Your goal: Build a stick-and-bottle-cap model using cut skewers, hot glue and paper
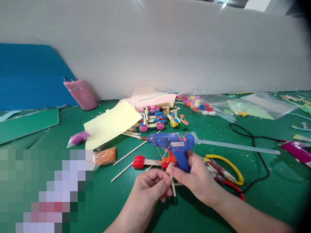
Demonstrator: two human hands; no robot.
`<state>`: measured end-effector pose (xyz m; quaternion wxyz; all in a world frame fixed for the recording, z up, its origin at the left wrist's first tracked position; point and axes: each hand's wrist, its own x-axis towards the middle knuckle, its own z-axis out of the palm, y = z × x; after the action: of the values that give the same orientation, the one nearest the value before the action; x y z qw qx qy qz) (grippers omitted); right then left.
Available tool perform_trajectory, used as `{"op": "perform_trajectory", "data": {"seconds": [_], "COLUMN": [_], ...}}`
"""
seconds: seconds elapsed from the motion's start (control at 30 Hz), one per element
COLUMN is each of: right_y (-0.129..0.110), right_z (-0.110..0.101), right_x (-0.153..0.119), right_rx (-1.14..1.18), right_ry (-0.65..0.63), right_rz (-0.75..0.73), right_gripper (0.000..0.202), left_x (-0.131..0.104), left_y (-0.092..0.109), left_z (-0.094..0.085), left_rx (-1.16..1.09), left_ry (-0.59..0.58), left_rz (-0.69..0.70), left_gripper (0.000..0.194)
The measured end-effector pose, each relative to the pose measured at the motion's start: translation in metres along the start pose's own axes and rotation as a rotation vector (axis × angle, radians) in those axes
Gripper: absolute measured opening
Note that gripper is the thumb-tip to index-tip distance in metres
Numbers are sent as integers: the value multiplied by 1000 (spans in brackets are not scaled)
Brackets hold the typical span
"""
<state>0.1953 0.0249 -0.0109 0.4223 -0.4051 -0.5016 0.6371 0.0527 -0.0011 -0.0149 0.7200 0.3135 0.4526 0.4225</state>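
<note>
Above the middle of the green surface (104, 197), blue glue gun (157, 139) nearly level, nozzle toward the left, translucent glue stick (238, 146) jutting from its rear. Around its grip, right hand (198, 179), curled closed, thumb reaching forward to the near end of the red-ended stick piece (153, 162). Just under the gun, that same piece, two red ends joined by pale rods. At its right-hand end, left hand (154, 186), thumb and fingertips drawn together; too hidden to tell what, if anything, between them. Just beside those fingertips, short pale stick (173, 187), slanting down.

Right of the hands, yellow tube (239, 165), bent in a curve. To the left, orange packet (107, 156), purple packet (79, 138) and pale yellow sheet (113, 121). Beyond the gun, small wheeled models (153, 119) bunched together, then clear bag of coloured caps (198, 105). Farther left, pink tumbler (81, 94) near the white wall (157, 48).
</note>
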Motion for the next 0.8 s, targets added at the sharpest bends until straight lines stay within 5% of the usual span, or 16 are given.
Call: {"op": "perform_trajectory", "data": {"seconds": [0.8], "right_y": [1], "right_z": [3], "right_x": [2], "right_rx": [2], "right_ry": [41], "right_rz": [-26], "right_gripper": [18], "left_x": [5], "left_y": [-7], "left_z": [1], "left_rx": [-68], "left_ry": [54], "left_rz": [-26], "left_gripper": [30]}}
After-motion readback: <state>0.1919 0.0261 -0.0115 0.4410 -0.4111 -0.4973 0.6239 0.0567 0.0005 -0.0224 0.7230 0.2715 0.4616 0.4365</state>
